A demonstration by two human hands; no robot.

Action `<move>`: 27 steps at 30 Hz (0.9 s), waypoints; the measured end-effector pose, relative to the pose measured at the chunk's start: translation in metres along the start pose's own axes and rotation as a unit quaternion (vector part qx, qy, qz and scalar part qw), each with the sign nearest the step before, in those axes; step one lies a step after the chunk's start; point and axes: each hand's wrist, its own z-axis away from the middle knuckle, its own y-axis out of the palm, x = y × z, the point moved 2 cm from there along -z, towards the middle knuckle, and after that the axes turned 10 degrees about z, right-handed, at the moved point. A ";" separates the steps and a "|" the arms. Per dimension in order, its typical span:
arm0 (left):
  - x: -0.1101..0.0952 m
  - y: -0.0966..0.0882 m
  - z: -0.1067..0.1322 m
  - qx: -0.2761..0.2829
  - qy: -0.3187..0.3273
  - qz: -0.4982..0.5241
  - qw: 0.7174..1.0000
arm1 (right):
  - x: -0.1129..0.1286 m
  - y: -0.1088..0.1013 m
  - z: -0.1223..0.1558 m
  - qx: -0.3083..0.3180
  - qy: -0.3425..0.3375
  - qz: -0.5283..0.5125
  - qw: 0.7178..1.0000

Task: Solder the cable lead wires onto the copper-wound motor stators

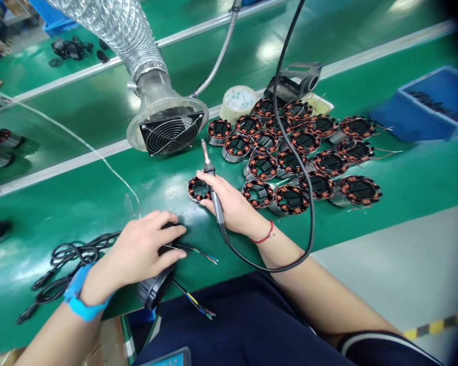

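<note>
My right hand (pixel 231 203) is closed round a soldering iron (pixel 211 178) whose tip points up and away, and its fingers touch a copper-wound stator (pixel 198 189) lying on the green bench (pixel 99 198). The iron's black cable (pixel 309 203) loops round my wrist and rises to the top of the view. My left hand (pixel 145 249), with a blue wrist strap (pixel 78 300), lies curled over a black part (pixel 156 290) at the bench's near edge and pins thin coloured wires (pixel 198 251) that stick out to the right.
Several more stators (pixel 301 152) lie in a cluster right of my hands. A fume extractor fan (pixel 168 132) on a foil hose stands behind them. A tape roll (pixel 237 101), a blue bin (pixel 423 107) and a coiled black cable (pixel 68 264) are also on the bench.
</note>
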 end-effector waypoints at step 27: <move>0.027 -0.002 -0.009 -0.371 -0.044 0.574 0.729 | 0.046 0.008 -0.003 -0.129 0.055 -0.195 0.971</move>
